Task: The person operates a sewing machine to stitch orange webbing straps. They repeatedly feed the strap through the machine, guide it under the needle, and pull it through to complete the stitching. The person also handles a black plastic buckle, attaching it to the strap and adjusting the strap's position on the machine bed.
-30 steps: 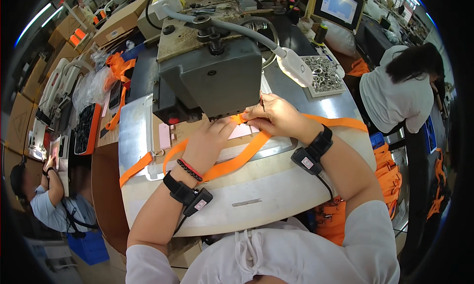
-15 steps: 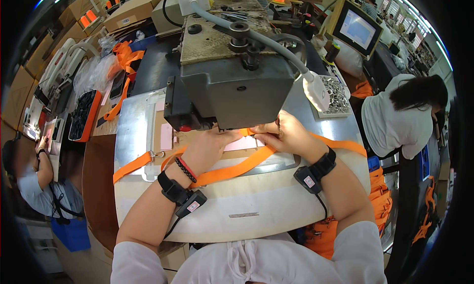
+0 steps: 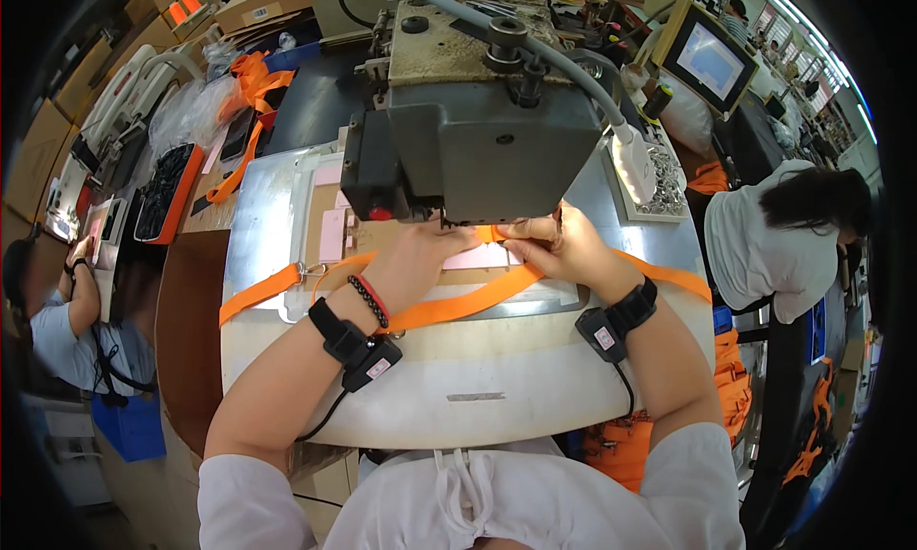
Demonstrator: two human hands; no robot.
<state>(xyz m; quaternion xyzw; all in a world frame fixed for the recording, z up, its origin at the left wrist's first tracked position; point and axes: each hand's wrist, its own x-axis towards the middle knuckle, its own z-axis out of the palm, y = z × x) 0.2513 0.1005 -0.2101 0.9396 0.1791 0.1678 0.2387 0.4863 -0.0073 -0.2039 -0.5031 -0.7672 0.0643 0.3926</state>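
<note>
Under the dark head of a sewing machine [image 3: 506, 153], both my hands meet at a short section of orange webbing strap [image 3: 468, 304]. My left hand [image 3: 417, 261] pinches it from the left, its fingertips partly hidden beneath the machine. From the right, my right hand [image 3: 564, 249] grips the same section between thumb and fingers. Just below the fingertips lies a pink plate [image 3: 478, 258]. The strap loops across the worktable toward me, and its ends trail left and right. A metal snap hook [image 3: 311, 271] sits on the left stretch.
A tray of metal hooks [image 3: 659, 189] stands right of the machine, near a screen [image 3: 707, 58]. On the left is an orange-edged bin of black parts [image 3: 170, 194]. Co-workers sit at right [image 3: 788, 235] and left [image 3: 67, 311]. Orange straps [image 3: 621, 454] hang below the table's right side.
The view has shifted, so the machine appears farther right. Both hands stay at the strap under the machine head, having moved little against it.
</note>
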